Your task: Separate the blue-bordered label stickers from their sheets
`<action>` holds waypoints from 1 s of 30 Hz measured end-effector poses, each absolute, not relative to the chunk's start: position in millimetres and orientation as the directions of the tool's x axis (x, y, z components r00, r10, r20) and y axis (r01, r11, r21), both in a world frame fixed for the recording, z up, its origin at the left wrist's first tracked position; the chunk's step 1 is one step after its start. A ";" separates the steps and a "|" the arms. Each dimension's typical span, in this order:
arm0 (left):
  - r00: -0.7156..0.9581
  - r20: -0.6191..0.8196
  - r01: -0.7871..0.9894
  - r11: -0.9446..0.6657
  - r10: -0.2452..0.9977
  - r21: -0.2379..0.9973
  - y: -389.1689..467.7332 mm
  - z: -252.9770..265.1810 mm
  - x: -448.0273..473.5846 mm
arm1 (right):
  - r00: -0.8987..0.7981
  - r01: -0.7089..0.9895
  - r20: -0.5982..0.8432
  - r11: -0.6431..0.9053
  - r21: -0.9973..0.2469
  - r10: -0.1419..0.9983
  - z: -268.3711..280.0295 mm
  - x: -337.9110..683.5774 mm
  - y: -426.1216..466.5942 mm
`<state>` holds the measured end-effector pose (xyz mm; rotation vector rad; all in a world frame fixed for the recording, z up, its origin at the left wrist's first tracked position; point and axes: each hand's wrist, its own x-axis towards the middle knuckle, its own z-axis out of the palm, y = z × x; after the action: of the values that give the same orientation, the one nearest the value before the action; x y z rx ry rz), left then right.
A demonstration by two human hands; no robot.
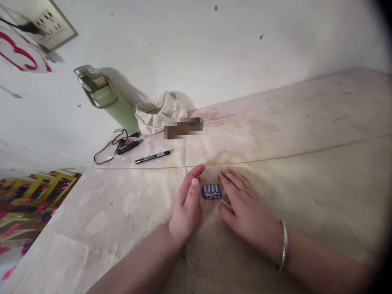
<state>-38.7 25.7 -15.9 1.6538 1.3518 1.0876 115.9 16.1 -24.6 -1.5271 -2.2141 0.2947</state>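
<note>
A small flat blue piece with pale cut-out shapes, bus-like in outline [211,191], lies on the cloth-covered table [137,245] between my two hands. On its left side my left hand [188,206] rests on edge, fingers stretched forward and thumb up, holding nothing. To the right, my right hand [245,208] lies palm down with its fingers apart, the fingertips close to the piece's right edge. Whether either hand touches the piece, I cannot tell. A bracelet [284,244] circles my right wrist.
Toward the wall stand a green bottle [119,106] and a white bag with a pearl strap [157,116]. Near them lie a black marker [152,157], a corded glue-gun-like tool [127,146] and a blurred-out item [183,128]. A wall socket [50,24] is at upper left.
</note>
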 end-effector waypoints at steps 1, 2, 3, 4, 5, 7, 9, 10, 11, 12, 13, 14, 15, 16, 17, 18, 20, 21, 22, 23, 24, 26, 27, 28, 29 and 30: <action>0.098 0.171 0.424 -0.197 0.980 0.884 25.7 -14.9 -39.5 | -0.283 0.827 0.241 0.363 -0.429 0.928 -24.9 115.9 16.7; 0.126 0.184 0.496 -0.222 0.975 0.839 25.8 -13.3 -40.2 | -0.263 0.818 0.252 0.354 -0.454 0.931 -25.2 115.8 17.3; 0.170 0.198 0.576 -0.261 0.965 0.775 25.9 -11.5 -40.5 | -0.238 0.807 0.261 0.340 -0.483 0.936 -25.7 115.6 17.9; 0.227 0.210 0.650 -0.309 0.951 0.695 26.2 -9.6 -40.5 | -0.208 0.794 0.266 0.321 -0.517 0.941 -26.1 115.4 18.6; 0.291 0.215 0.705 -0.361 0.932 0.610 26.6 -7.9 -40.2 | -0.178 0.779 0.265 0.300 -0.550 0.948 -26.5 115.3 19.2; 0.414 0.199 0.762 -0.458 0.888 0.457 27.9 -5.3 -38.6 | -0.128 0.748 0.257 0.263 -0.609 0.958 -26.9 115.4 20.3; 0.512 0.157 0.771 -0.532 0.844 0.350 29.1 -4.1 -36.7 | -0.099 0.720 0.250 0.243 -0.650 0.963 -26.5 116.0 21.0; 0.546 0.133 0.770 -0.558 0.827 0.310 29.5 -3.9 -35.8 | -0.091 0.707 0.249 0.238 -0.666 0.964 -26.0 116.3 21.2; 0.571 0.113 0.768 -0.578 0.813 0.276 29.6 -3.9 -35.2 | -0.083 0.694 0.249 0.236 -0.681 0.965 -25.3 116.6 21.3; 0.588 0.098 0.767 -0.592 0.803 0.247 29.5 -4.1 -34.7 | -0.077 0.681 0.249 0.233 -0.694 0.965 -24.6 116.9 21.4; 0.600 0.086 0.767 -0.603 0.795 0.221 29.0 -4.5 -34.4 | -0.073 0.671 0.247 0.231 -0.705 0.966 -23.8 117.0 21.5; 0.610 0.075 0.766 -0.611 0.789 0.200 28.3 -4.8 -34.3 | -0.071 0.663 0.247 0.231 -0.712 0.966 -23.0 117.0 21.7; 0.619 0.060 0.764 -0.619 0.783 0.181 27.3 -5.1 -34.2 | -0.073 0.657 0.248 0.233 -0.717 0.966 -22.4 117.0 21.8; 0.628 0.046 0.762 -0.626 0.776 0.166 26.3 -5.3 -34.3 | -0.075 0.653 0.251 0.237 -0.719 0.965 -21.9 116.9 22.0; 0.636 0.031 0.759 -0.632 0.771 0.157 25.3 -5.4 -34.4 | -0.076 0.650 0.255 0.242 -0.720 0.964 -21.5 116.8 22.2; 0.643 0.020 0.755 -0.637 0.766 0.154 24.4 -5.3 -34.5 | -0.076 0.648 0.259 0.245 -0.721 0.963 -21.3 116.7 22.4; 0.644 0.026 0.750 -0.638 0.764 0.172 23.7 -4.9 -35.0 | -0.071 0.643 0.261 0.245 -0.726 0.963 -21.2 116.5 22.5; 0.638 0.041 0.749 -0.633 0.769 0.195 24.0 -4.7 -35.6 | -0.067 0.641 0.259 0.241 -0.729 0.963 -21.3 116.5 22.5; 0.622 0.068 0.751 -0.619 0.780 0.232 24.9 -4.5 -36.6 | -0.063 0.638 0.257 0.237 -0.733 0.964 -21.3 116.5 22.5; 0.590 0.106 0.755 -0.593 0.801 0.279 26.4 -4.6 -37.9 | -0.061 0.635 0.253 0.233 -0.737 0.965 -21.4 116.6 22.4; 0.545 0.141 0.759 -0.558 0.827 0.336 28.2 -4.7 -39.4 | -0.057 0.631 0.252 0.231 -0.740 0.966 -21.4 116.7 22.4; 0.394 0.230 0.776 -0.457 0.890 0.435 32.5 -5.3 -42.9 | -0.051 0.626 0.249 0.225 -0.747 0.967 -21.5 117.0 22.5; 0.339 0.253 0.786 -0.421 0.906 0.453 34.5 -5.6 -44.5 | -0.046 0.623 0.244 0.219 -0.751 0.969 -21.5 117.2 22.7; 0.300 0.265 0.798 -0.393 0.917 0.456 36.2 -5.7 -45.7 | -0.040 0.620 0.240 0.212 -0.756 0.970 -21.5 117.3 22.9; 0.285 0.265 0.810 -0.380 0.921 0.446 37.5 -5.6 -46.3 | -0.034 0.616 0.235 0.206 -0.760 0.971 -21.5 117.5 23.1; 0.293 0.258 0.820 -0.381 0.921 0.427 38.2 -5.3 -46.5 | -0.031 0.613 0.231 0.201 -0.764 0.972 -21.5 117.6 23.4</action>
<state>-46.5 38.2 -5.3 2.3462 1.6080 0.6918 117.6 23.4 -21.5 -1.4970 -1.7316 0.6099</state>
